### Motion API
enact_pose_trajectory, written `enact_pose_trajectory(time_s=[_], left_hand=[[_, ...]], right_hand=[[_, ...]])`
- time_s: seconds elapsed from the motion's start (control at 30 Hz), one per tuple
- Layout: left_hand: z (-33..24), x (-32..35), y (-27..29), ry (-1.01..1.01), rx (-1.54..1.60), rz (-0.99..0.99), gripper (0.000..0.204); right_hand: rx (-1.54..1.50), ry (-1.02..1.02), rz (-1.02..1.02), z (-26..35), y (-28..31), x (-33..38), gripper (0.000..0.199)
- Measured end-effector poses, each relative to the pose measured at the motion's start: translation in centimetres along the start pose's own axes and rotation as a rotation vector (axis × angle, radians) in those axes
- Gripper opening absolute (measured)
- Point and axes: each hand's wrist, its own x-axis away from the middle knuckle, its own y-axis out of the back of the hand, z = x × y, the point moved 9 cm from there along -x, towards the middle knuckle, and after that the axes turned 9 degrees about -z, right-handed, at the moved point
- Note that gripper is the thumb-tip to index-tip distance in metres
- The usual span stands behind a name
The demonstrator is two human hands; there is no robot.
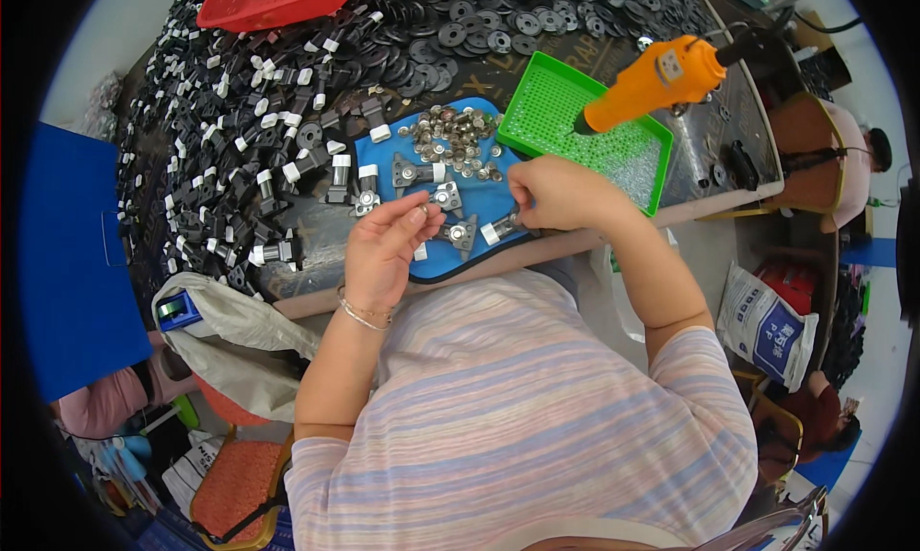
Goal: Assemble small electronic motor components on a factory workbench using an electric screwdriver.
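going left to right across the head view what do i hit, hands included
blue panel, small blue object with a green roll, left hand, right hand, white sack

This looks like an assembly workshop. Heaps of black parts with white ends (220,187) crowd the worktable (704,144) beyond and left of the left hand (383,249), with piles of black discs (460,34) farther out. Small metal pieces (446,134) lie loose just past both hands. Beyond the right hand (565,196), an orange power tool (656,81) points down over a green tray (546,96). Well right of that hand, a person (848,163) sits on a chair (805,153).
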Motion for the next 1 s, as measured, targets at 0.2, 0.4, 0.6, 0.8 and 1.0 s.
enact_pose_trajectory(time_s=[0.2, 0.4, 0.6, 0.8, 1.0], left_hand=[[-0.3, 0.1, 0.4, -0.030, -0.053, -0.013, 0.024], [-0.5, 0.3, 0.5, -0.047, -0.043, -0.005, 0.024], [-0.7, 0.3, 0.7, -0.054, -0.032, -0.005, 0.024], [-0.9, 0.2, 1.1, -0.035, 0.001, -0.024, 0.022], [-1.8, 0.4, 2.2, -0.059, 0.010, -0.048, 0.023]], right_hand=[[0.001, -0.006, -0.040, -0.2, 0.0, -0.1, 0.019], [-0.016, -0.004, -0.037, -0.5, -0.2, -0.2, 0.022], [-0.033, -0.020, -0.048, -0.8, 0.2, -0.4, 0.027], [-0.043, -0.015, -0.030, -0.7, -0.2, -0.6, 0.026], [-0.128, 0.033, -0.116, 1.4, 1.0, -1.1, 0.022]])
